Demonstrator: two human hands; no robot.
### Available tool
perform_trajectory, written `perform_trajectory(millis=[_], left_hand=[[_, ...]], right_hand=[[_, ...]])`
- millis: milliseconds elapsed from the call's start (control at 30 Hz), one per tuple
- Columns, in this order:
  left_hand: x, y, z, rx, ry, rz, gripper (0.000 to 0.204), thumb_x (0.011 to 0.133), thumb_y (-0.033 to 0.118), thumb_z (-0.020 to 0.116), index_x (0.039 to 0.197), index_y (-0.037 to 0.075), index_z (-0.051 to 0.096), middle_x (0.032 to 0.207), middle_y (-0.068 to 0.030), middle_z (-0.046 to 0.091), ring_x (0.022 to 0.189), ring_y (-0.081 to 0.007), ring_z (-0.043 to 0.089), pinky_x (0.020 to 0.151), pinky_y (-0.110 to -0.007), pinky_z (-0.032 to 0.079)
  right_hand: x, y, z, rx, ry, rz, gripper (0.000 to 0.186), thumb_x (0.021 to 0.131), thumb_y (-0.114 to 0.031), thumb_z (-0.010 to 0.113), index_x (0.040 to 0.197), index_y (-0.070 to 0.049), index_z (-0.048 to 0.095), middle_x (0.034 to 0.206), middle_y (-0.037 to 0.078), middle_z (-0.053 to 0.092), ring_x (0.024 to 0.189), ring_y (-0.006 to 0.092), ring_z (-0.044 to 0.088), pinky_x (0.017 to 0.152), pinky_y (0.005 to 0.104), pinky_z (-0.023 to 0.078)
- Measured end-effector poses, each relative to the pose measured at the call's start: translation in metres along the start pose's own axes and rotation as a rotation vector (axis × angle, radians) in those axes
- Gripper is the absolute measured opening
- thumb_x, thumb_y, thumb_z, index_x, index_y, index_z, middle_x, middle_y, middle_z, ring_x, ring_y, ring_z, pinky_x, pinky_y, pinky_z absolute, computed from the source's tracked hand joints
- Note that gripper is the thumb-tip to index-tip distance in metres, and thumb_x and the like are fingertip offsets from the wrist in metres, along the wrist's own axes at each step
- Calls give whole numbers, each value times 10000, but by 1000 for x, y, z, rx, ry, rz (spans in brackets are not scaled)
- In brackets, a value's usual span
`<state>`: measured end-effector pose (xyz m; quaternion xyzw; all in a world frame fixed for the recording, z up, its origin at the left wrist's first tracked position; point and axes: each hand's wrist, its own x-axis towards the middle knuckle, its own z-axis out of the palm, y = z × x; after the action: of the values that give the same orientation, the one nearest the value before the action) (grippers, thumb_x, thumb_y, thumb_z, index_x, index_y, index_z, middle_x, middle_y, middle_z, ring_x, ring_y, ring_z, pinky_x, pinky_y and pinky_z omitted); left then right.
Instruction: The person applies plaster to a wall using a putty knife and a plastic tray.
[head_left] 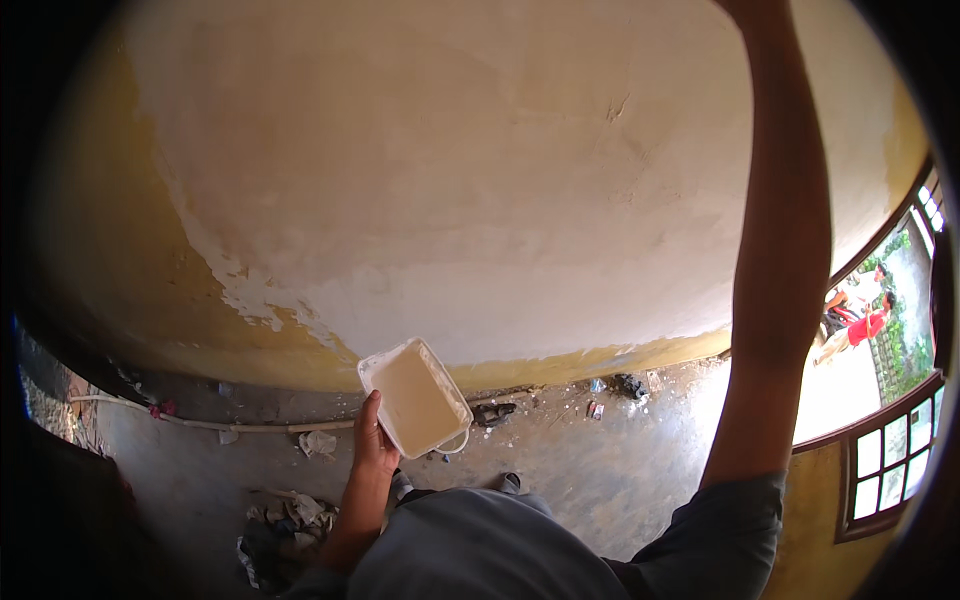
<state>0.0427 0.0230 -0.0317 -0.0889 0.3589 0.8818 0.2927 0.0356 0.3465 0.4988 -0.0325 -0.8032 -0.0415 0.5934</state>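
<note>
A: What is the left hand (376, 448) doing?
B: It grips a white tub (452, 388) at its left side, thumb against the rim; the tub hides the other fingers.
A: And inside the tub?
B: A smooth, cream-coloured paste (415, 402). A pale loop handle (456, 443) hangs by the lower right corner.
A: Where is the tub, exactly?
B: Held up in front of the person, above the floor (560, 450).
A: The right hand?
B: Past the upper edge, so I cannot tell whether it is spread or closed. The right arm (785, 220) stretches up before the wall (450, 200).
A: How does that wall look?
B: Mostly pale, with ragged yellow patches left and low down.
A: Further out?
B: A long pole (270, 429) lies near the wall's foot, with a crumpled heap (300, 515) nearer the person. At right, people (865, 325) show outside, above a paned window (893, 460).
</note>
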Motion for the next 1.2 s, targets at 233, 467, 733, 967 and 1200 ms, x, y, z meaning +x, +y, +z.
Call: perform_trajectory(millis=[233,467,733,967,1200], left_hand=[[0,2,-1,-72,62,-2,571,919,336,644,1356,6,481,1263,-135,607,1151,-268,610,964,-416,515],[-3,7,8,-23,90,-29,602,908,349,653,1375,17,470,1297,-133,591,1193,-278,581,1010,-430,483],[-3,13,16,-83,5,-65,589,915,336,647,1376,15,468,1296,-133,592,1189,-280,583,1003,-437,485],[2,7,13,-88,-14,-96,556,915,314,652,1347,4,487,1256,-137,609,1154,-281,603,980,-437,501],[0,9,8,-99,11,-77,544,908,313,656,1329,5,502,1241,-135,616,1142,-275,610,973,-432,503]], right_hand=[[-154,55,36,-19,-460,108,157,936,-189,645,918,-33,647,740,109,703,738,192,716,697,314,547],[-25,67,9,-71,-26,91,221,899,-215,683,831,-6,665,722,148,684,649,228,680,603,339,536],[-146,23,71,-60,-470,-2,240,928,-267,630,953,-32,667,898,188,712,905,379,687,804,453,542],[6,6,-16,-28,-82,185,281,909,-226,651,803,33,670,660,155,659,570,184,656,536,323,518],[-78,9,101,-242,-349,-198,197,926,-239,632,935,-51,690,764,139,703,639,239,677,590,386,541]])
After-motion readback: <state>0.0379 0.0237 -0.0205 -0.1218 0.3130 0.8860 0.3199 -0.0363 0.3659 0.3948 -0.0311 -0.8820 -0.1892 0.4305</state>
